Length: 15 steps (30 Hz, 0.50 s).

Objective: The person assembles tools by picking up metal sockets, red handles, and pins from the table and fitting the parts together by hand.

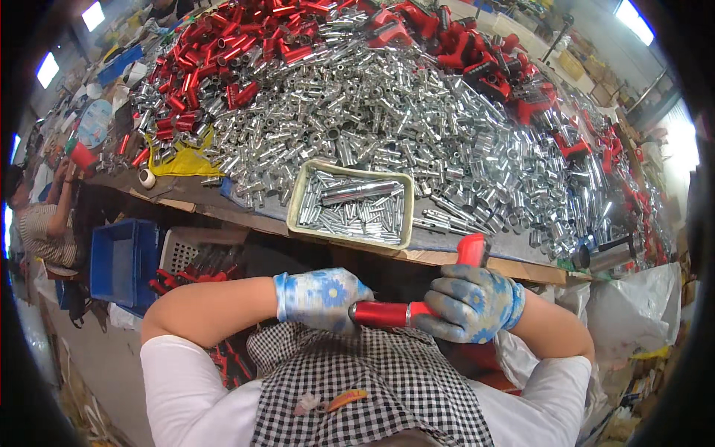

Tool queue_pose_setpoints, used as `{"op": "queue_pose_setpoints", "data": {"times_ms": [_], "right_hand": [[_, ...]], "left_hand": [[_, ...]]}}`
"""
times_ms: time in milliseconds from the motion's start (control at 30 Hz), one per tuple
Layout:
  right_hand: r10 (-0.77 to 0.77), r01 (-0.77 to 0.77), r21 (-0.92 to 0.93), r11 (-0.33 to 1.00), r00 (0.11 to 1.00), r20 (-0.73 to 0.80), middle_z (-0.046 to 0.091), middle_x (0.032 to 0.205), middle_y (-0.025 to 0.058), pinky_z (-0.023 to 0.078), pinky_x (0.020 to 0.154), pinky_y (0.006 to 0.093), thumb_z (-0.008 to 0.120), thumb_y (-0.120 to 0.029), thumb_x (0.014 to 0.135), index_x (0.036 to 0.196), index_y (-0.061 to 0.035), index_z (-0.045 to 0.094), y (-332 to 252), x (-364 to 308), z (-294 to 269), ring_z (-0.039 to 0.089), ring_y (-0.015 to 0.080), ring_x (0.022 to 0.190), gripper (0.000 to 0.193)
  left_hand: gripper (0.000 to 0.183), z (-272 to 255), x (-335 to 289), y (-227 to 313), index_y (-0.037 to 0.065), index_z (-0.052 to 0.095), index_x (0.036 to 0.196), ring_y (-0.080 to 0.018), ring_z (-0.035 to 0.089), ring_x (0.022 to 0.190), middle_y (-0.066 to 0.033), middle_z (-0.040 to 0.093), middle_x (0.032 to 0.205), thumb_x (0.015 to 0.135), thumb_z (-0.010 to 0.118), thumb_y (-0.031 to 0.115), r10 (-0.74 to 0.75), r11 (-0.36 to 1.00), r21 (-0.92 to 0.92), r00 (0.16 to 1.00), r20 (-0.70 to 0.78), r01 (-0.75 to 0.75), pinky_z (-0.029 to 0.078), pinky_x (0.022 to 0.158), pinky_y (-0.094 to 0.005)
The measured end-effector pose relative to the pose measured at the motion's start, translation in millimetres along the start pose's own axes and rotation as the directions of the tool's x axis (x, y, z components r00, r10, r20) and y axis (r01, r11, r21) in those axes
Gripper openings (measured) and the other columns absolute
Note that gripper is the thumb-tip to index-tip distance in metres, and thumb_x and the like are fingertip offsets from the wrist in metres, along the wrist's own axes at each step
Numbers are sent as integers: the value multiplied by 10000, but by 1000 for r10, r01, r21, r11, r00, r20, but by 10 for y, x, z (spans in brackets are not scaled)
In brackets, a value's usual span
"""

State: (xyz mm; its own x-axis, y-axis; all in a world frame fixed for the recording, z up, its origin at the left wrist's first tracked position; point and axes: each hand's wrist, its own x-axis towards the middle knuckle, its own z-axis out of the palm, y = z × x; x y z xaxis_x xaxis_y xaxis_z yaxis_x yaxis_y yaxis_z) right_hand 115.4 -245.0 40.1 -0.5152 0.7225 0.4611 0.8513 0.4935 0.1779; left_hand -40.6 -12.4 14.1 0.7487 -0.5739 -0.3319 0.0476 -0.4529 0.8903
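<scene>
Checked black-and-white apron cloth [372,387] fills the near edge at 6 o'clock, with white sleeves either side of it. Just above it both gloved hands meet close to the body. Left hand [322,296], in a pale blue flowered glove, is wrapped around the left end of a red metal tube [381,314] lying roughly level. Right hand [471,302], in a grey-blue flowered glove, is clamped on the tube's right end, where a silver ring shows, and a second red piece [472,250] rises from that fist toward 12 o'clock. Whether the two red pieces are one part bent at the fist I cannot tell. Both hands are closed tight, almost touching each other across the tube.

Beyond the hands, at 12 o'clock, a cream plastic tray [298,203] sits at the table's near edge, filled with small silver sockets and one longer silver cylinder. Behind it a huge heap of silver sockets [417,112] covers the bench [447,257], with red tubes piled [223,52] toward 11 o'clock and red handled tools [514,74] toward 1 o'clock. Toward 9 o'clock, under the bench, stands a blue crate [123,261] beside a white basket [186,242] holding more red parts. Another person [45,223] in a striped top sits at the far left.
</scene>
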Motion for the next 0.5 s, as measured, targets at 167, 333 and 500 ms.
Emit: {"op": "queue_pose_setpoints", "data": {"times_ms": [167, 333, 500], "right_hand": [[666, -677, 311, 667, 729, 158, 660, 887, 113, 542, 709, 353, 791, -210, 691, 1102, -96, 685, -206, -8, 149, 668, 238, 767, 439], [747, -665, 676, -317, 264, 611, 675, 867, 109, 543, 736, 372, 779, -238, 760, 1154, -1, 621, -154, 5, 358, 670, 231, 760, 486], [296, 242, 190, -951, 550, 781, 641, 860, 146, 551, 762, 435, 740, -320, 787, 1176, -28, 543, -502, -27, 760, 641, 252, 755, 525]], "left_hand": [[268, 29, -135, 227, 76, 617, 912, -296, 678, 712, -107, 661, 751, 703, 735, 194, 65, 646, 652, 822, -565, 397, 537, 622, -434], [143, -138, -140, 202, 87, 613, 844, -199, 614, 590, -26, 599, 691, 734, 608, 178, 404, 405, 825, 733, -547, 393, 499, 507, -371], [251, -535, -183, 260, 91, 632, 889, -158, 579, 636, -10, 565, 690, 664, 638, 202, 709, -61, 960, 689, -150, 272, 464, 510, -309]]}}
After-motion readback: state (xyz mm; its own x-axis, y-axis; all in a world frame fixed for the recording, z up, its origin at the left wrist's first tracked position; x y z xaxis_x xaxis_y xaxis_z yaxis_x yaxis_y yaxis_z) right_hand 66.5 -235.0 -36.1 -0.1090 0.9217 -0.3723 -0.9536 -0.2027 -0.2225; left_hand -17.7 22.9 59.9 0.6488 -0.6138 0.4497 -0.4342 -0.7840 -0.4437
